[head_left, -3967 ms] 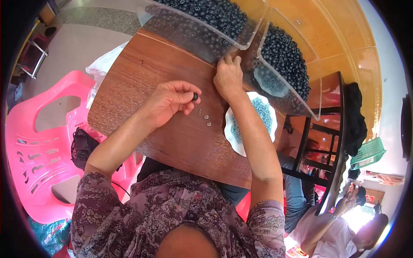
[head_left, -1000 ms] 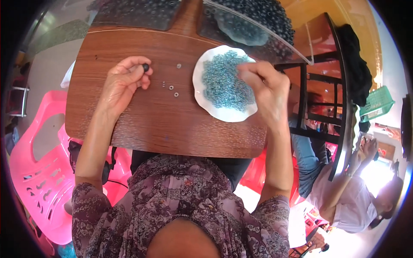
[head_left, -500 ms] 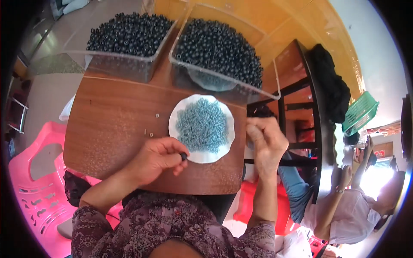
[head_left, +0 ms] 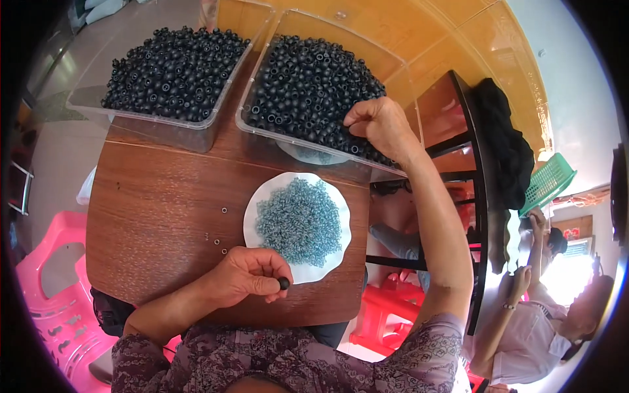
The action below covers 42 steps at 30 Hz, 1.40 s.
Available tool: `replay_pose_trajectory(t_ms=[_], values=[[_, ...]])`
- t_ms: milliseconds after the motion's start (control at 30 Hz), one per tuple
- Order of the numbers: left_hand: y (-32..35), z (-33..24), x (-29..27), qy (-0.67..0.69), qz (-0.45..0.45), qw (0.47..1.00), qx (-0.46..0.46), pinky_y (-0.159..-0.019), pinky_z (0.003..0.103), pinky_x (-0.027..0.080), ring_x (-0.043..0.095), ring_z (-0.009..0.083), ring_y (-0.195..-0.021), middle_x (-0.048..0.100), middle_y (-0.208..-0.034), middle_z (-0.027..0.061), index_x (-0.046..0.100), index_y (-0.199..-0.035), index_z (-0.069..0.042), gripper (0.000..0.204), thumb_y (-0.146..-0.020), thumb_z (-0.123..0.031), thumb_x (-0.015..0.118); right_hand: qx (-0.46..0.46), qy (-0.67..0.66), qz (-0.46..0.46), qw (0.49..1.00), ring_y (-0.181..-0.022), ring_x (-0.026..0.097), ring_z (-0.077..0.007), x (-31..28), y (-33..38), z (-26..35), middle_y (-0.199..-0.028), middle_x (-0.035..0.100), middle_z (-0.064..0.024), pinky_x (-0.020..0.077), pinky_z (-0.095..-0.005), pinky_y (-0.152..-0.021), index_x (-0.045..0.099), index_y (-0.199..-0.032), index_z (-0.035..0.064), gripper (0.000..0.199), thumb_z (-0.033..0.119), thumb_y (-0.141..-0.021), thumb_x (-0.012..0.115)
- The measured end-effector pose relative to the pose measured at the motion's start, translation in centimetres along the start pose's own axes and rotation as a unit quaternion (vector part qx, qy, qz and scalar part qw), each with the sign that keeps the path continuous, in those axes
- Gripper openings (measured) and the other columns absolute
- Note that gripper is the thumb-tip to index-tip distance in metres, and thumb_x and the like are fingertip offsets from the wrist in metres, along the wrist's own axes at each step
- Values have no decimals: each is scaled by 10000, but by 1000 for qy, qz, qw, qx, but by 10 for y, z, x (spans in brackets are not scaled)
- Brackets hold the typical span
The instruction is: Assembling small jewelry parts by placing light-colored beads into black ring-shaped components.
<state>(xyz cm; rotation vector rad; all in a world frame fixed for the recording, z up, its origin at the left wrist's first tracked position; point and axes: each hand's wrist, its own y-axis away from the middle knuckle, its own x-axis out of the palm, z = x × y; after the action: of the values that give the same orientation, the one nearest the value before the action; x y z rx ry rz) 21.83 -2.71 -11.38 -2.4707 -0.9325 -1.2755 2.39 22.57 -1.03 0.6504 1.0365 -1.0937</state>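
Note:
My left hand (head_left: 252, 278), closed by the plate's near left edge, pinches a round black bead (head_left: 284, 283) between thumb and fingertips. My right hand (head_left: 383, 128) is over the right end of a clear plastic bin (head_left: 244, 108) heaped with black beads (head_left: 314, 82). Its fingers are drawn together just above or against the beads; what they hold, if anything, is hidden. Between the hands stands a white scalloped plate (head_left: 251, 226) holding a mound of tiny pale blue, ring-like pieces (head_left: 298, 223). Several small rings (head_left: 224, 210) lie loose on the wooden table (head_left: 151, 216).
A second clear bin (head_left: 151, 119) of black beads stands at the far left. On the left is a pink plastic chair (head_left: 56, 262). Dark cloth (head_left: 501, 144) hangs over a dark frame at right, near a green basket (head_left: 549, 182). Another person (head_left: 531, 327) sits at far right.
My right hand has moved from beside the table's right edge, up and away, to the beads in the right bin. My left hand still pinches its bead near the plate.

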Motion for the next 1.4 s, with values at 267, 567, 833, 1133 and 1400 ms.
replay_pose_trajectory(t_ms=[267,567,833,1133,1400], values=[[3,-4,-1,4,-24,999,-23,-656,229,485,583,108,-699,632,-835,84,604,-961,19,194,-820,-96,672,-49,97,66,992,-711,653,-245,2,-22,-1,-742,667,-126,493,-329,-665,680,-789,31,121,59,-671,675],[3,-3,-2,1,-32,999,-28,-662,267,491,595,160,-727,620,-833,126,595,-944,52,248,-808,-133,688,-45,-9,56,997,-706,638,-186,16,-38,-9,-722,659,-128,487,-297,-678,669,-807,-10,114,20,-699,653],[4,-4,-3,17,-29,999,-33,-678,237,485,582,113,-728,631,-855,88,603,-976,16,191,-825,-85,662,9,-61,20,998,-697,667,-216,6,-29,-14,-710,673,-134,508,-312,-657,695,-773,18,135,-38,-688,606],[3,-4,-4,16,-33,999,-35,-680,240,481,578,112,-731,633,-860,89,600,-979,14,190,-830,-90,655,-30,-68,29,997,-697,664,-189,14,-33,-6,-717,677,-133,516,-309,-663,693,-791,7,174,-78,-700,572],[4,-4,-4,10,-24,999,-29,-679,249,482,585,135,-745,629,-856,103,596,-972,30,216,-824,-111,665,-78,-31,89,992,-720,667,-230,25,-33,7,-739,675,-127,517,-315,-657,683,-787,11,153,-66,-672,618]])
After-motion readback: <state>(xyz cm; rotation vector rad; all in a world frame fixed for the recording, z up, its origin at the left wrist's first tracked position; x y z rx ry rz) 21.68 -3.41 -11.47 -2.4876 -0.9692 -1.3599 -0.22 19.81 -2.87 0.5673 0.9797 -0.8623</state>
